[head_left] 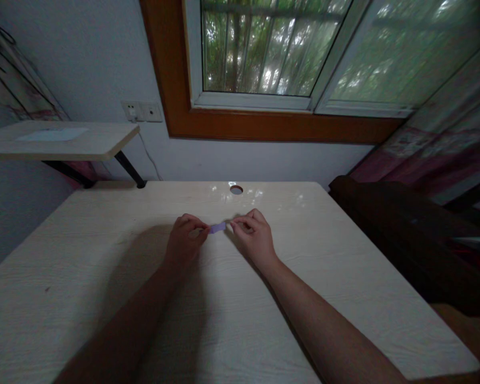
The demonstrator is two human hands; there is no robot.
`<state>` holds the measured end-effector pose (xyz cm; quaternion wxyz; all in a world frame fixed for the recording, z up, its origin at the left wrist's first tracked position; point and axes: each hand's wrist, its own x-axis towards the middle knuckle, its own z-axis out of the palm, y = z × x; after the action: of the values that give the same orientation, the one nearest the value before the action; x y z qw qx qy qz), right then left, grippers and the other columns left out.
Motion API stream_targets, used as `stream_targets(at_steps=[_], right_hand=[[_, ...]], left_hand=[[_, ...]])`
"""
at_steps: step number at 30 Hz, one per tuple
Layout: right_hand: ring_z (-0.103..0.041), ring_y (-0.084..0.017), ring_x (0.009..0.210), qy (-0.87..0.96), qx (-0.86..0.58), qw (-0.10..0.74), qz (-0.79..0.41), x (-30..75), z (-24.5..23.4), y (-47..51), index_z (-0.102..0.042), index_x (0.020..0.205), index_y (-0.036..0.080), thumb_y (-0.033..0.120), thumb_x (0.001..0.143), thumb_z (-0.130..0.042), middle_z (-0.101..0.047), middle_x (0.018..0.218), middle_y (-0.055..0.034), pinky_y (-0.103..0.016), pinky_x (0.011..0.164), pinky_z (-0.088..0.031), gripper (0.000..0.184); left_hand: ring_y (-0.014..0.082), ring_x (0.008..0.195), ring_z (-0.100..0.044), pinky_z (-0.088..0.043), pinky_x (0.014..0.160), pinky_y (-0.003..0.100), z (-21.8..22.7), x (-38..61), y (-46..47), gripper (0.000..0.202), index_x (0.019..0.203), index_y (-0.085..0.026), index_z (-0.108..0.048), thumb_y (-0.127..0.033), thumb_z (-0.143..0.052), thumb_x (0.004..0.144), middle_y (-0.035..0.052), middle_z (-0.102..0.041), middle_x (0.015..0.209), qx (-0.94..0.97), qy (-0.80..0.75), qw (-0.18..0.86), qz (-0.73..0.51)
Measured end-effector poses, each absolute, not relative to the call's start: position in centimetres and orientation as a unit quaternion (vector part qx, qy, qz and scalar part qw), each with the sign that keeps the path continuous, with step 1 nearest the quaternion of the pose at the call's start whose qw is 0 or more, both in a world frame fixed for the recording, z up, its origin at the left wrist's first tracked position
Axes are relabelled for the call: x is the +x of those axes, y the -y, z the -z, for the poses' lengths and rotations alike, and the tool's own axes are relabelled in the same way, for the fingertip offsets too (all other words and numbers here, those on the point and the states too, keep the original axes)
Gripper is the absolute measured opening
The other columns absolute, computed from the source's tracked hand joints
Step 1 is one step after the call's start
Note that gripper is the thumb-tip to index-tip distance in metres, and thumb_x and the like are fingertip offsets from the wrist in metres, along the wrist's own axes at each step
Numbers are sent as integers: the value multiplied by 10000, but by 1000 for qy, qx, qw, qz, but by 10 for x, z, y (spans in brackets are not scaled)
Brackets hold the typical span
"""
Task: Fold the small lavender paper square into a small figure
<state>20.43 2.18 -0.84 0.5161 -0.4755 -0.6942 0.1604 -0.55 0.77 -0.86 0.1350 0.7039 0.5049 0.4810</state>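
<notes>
A small purple strip (217, 228), which looks like paper or tape, stretches between my two hands above the pale wooden table (240, 320). My left hand (186, 237) pinches its left end between thumb and forefinger. Close by the strip's right end, my right hand (256, 234) has its thumb and forefinger pressed together. Whether those fingertips grip the strip or some other tiny thing is too small to tell. Both forearms reach in from the bottom of the view.
A round cable hole (236, 190) is cut near the table's back edge. A raised shelf (116, 141) on black legs stands at the left, with a white sheet (54, 134) on it. Dark furniture (404, 240) borders the right side. Behind are a window (264, 53) and wall sockets (142, 111).
</notes>
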Motion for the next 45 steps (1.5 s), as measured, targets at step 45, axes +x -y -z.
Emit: stream_targets(at_steps=[45], right_hand=[[-637,-187,875,724,-408,498,-249,202,8,-20,-749,965,248,273,922,-601,-676,917,-59,-338,817,-515,156]], left_hand=[[158,821,-662,-530,782,297,11,-3,-9,321,1109,-190,-606,-418,-592,884,31,-658,918,570,-487,391,-534]])
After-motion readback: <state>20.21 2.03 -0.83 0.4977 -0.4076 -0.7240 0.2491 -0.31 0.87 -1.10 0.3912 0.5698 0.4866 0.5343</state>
